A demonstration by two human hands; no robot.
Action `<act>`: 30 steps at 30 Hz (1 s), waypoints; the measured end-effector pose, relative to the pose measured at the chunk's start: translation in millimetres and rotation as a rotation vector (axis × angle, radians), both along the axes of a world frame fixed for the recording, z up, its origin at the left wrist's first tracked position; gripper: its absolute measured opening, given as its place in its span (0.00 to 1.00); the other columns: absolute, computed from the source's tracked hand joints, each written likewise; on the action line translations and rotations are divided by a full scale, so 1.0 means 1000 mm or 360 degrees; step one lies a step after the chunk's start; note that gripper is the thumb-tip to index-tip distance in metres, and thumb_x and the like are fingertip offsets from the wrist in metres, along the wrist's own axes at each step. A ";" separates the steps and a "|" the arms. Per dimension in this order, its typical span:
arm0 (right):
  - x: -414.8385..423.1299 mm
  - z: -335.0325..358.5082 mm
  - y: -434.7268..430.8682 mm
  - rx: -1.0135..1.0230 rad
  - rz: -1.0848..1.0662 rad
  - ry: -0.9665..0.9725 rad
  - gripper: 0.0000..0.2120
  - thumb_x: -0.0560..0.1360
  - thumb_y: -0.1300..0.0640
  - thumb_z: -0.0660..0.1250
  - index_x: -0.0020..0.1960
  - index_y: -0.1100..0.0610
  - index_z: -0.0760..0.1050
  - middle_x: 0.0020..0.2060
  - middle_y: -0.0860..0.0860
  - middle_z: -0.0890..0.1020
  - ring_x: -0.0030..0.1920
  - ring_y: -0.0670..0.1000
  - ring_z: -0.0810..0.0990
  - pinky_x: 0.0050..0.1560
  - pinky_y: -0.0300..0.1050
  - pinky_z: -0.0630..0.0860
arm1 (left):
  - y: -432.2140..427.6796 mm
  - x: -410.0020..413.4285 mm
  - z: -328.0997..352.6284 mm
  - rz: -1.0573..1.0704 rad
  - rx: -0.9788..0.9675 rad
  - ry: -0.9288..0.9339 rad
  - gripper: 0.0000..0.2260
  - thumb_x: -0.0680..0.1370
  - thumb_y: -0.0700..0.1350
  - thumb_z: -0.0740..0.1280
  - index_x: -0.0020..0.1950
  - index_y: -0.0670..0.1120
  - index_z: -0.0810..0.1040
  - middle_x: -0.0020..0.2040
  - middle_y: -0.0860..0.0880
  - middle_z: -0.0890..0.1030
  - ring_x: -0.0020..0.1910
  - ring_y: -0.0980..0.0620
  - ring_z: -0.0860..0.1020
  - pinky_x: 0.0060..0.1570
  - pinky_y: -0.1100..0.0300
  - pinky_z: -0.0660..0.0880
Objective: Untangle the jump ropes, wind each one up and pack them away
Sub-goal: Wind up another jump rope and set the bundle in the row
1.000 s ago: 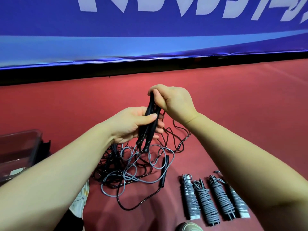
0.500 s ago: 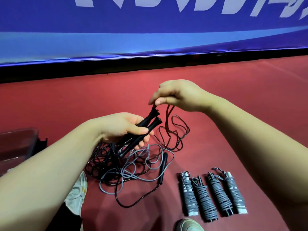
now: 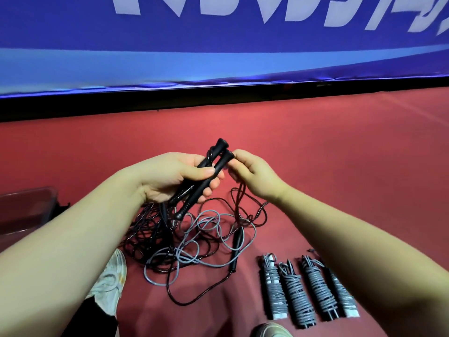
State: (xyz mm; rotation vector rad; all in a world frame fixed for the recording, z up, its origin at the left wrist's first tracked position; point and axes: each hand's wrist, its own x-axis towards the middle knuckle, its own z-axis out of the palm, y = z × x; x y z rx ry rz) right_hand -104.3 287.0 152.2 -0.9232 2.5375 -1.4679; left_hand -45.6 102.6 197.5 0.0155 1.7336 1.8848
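Winding a black jump rope round its two handles, above a tangle on a red floor.

Gripping the pair of black handles (image 3: 213, 164) side by side in the left hand (image 3: 170, 181), with fingers and thumb curled round them and the tops pointing far and right. Pinching the black cord (image 3: 239, 198) in the right hand (image 3: 255, 176) just beside the handle tops, fingers curled in, exact pinch point hidden. Best done, by judgement, thus: keep the handles parallel and clamped, lay each turn snug against the last, and draw slack slowly from the loose tangle (image 3: 189, 239) below without dragging up the grey rope. Near right, four wound bundles (image 3: 306, 288) in a row. Underneath, a red floor (image 3: 340, 154); along the far side, a blue banner (image 3: 218, 57); at left, a clear tub (image 3: 26, 210); near left, a pale shoe (image 3: 111, 276).
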 end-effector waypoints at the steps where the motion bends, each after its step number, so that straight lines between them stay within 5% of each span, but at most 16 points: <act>1: 0.001 -0.005 0.000 -0.0024 -0.0039 -0.0054 0.13 0.81 0.59 0.57 0.39 0.48 0.70 0.28 0.45 0.70 0.29 0.42 0.66 0.35 0.37 0.66 | -0.001 -0.001 0.001 0.0056 0.0007 -0.0008 0.09 0.69 0.41 0.64 0.47 0.39 0.76 0.32 0.47 0.77 0.28 0.54 0.76 0.28 0.63 0.76; 5: 0.000 -0.010 0.018 0.0063 -0.0185 -0.0202 0.11 0.80 0.54 0.58 0.41 0.49 0.74 0.30 0.46 0.70 0.31 0.46 0.66 0.35 0.40 0.65 | -0.013 -0.006 -0.004 0.0281 -0.0039 -0.0050 0.07 0.72 0.39 0.65 0.48 0.38 0.76 0.34 0.46 0.77 0.29 0.53 0.77 0.28 0.61 0.77; 8: 0.000 -0.002 0.026 0.0265 -0.0134 -0.0138 0.08 0.80 0.54 0.58 0.48 0.51 0.76 0.28 0.42 0.72 0.28 0.39 0.68 0.35 0.35 0.64 | -0.020 -0.010 -0.011 0.0426 -0.0093 -0.0098 0.05 0.78 0.37 0.62 0.48 0.37 0.76 0.34 0.46 0.78 0.28 0.53 0.77 0.29 0.61 0.78; 10: 0.003 0.006 0.024 0.0610 -0.0168 0.0164 0.10 0.80 0.53 0.58 0.55 0.53 0.77 0.32 0.35 0.76 0.35 0.37 0.76 0.40 0.40 0.67 | -0.022 -0.013 -0.015 0.0519 -0.0100 -0.0114 0.05 0.79 0.36 0.61 0.47 0.37 0.76 0.34 0.45 0.77 0.28 0.52 0.77 0.28 0.61 0.78; 13: 0.011 0.024 0.012 0.1120 -0.0223 0.0777 0.16 0.81 0.48 0.54 0.59 0.54 0.74 0.49 0.49 0.81 0.52 0.56 0.78 0.44 0.47 0.71 | -0.025 -0.017 -0.020 0.0591 -0.0204 -0.0106 0.05 0.79 0.36 0.61 0.46 0.38 0.76 0.36 0.44 0.77 0.28 0.52 0.77 0.28 0.61 0.77; 17: 0.023 0.046 -0.008 0.1459 -0.0114 0.1132 0.16 0.81 0.47 0.53 0.59 0.55 0.72 0.50 0.53 0.79 0.50 0.60 0.77 0.37 0.45 0.65 | -0.022 -0.019 -0.023 0.0636 -0.0223 -0.0128 0.05 0.80 0.36 0.61 0.47 0.37 0.75 0.36 0.44 0.77 0.28 0.52 0.77 0.28 0.62 0.78; 21: 0.028 0.052 -0.015 0.1527 -0.0085 0.1217 0.16 0.82 0.49 0.51 0.59 0.54 0.73 0.48 0.54 0.78 0.47 0.60 0.78 0.35 0.46 0.62 | -0.029 -0.018 -0.021 0.0669 0.0031 -0.0265 0.06 0.80 0.36 0.59 0.48 0.38 0.74 0.36 0.45 0.76 0.28 0.53 0.76 0.29 0.63 0.78; 30: 0.015 0.091 -0.024 0.1466 0.0014 0.1409 0.13 0.78 0.45 0.59 0.58 0.47 0.76 0.53 0.47 0.77 0.54 0.53 0.76 0.38 0.43 0.62 | -0.010 -0.013 -0.030 0.0056 -0.0409 -0.0264 0.05 0.79 0.35 0.60 0.45 0.38 0.73 0.31 0.45 0.78 0.26 0.51 0.77 0.27 0.61 0.77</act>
